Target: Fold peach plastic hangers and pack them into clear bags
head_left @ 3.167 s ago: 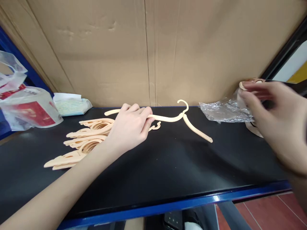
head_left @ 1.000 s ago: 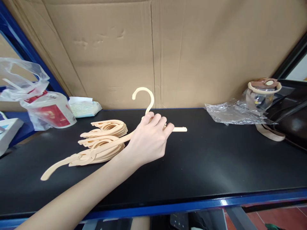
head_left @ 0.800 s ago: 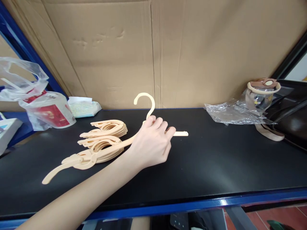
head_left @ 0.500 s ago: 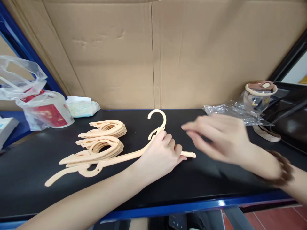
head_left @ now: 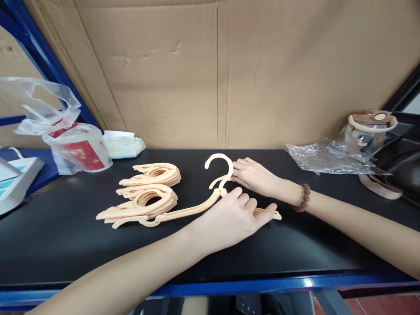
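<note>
A cream folding clothes hanger (head_left: 190,212) lies across the black table, its curved hook pointing up and away. My left hand (head_left: 234,216) is closed over the hanger's right part, covering much of it; the arm's end sticks out past my fingers. Just behind the hook, my right hand (head_left: 256,177) has its fingers bent together around a short curved piece by the hook, with the fingertips partly hidden. To the left sit two stacks of folded cream hangers, a near stack (head_left: 164,205) and a far stack (head_left: 169,176). The hanger's left end reaches in front of the near stack.
A plastic bag with a red-and-white tub (head_left: 85,151) stands at the back left, beside a tissue pack (head_left: 124,145) and a white device (head_left: 21,181). Clear plastic wrap (head_left: 318,157) and a cup (head_left: 365,135) lie at the back right, near a black bag (head_left: 400,162). Cardboard (head_left: 164,87) walls the back.
My right hand has moved left from the table's right side to the hanger's hook. The hanger's left end has swung in towards the near stack. The view has shifted slightly.
</note>
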`<action>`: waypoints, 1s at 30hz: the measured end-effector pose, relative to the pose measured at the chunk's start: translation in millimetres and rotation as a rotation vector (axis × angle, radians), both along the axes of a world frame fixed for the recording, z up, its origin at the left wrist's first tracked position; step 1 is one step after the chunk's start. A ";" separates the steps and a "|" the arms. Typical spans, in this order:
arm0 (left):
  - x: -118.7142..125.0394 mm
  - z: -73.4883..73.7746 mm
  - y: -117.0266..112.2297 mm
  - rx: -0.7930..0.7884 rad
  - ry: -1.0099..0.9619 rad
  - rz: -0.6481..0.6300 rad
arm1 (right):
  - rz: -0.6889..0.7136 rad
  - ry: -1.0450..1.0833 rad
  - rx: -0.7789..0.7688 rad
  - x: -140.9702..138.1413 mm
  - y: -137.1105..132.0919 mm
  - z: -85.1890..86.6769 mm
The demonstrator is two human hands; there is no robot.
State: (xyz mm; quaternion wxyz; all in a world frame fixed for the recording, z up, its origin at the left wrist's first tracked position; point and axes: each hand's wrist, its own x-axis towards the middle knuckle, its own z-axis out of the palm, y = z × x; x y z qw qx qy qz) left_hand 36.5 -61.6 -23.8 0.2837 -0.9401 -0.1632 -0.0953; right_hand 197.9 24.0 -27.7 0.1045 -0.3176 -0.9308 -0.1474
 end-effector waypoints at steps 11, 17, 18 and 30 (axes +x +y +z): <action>1.5 7.4 -0.8 -0.145 -0.142 0.132 | -0.268 0.625 -0.421 51.3 -36.3 10.7; 0.2 8.9 5.8 -0.335 -0.261 0.270 | -0.251 1.030 -0.657 67.3 -44.9 16.8; 0.1 8.9 7.1 -0.357 -0.275 0.291 | -0.245 1.091 -0.676 68.8 -45.1 18.6; -0.5 11.0 12.1 -0.497 -0.297 0.385 | -0.180 1.189 -0.834 67.1 -49.7 20.5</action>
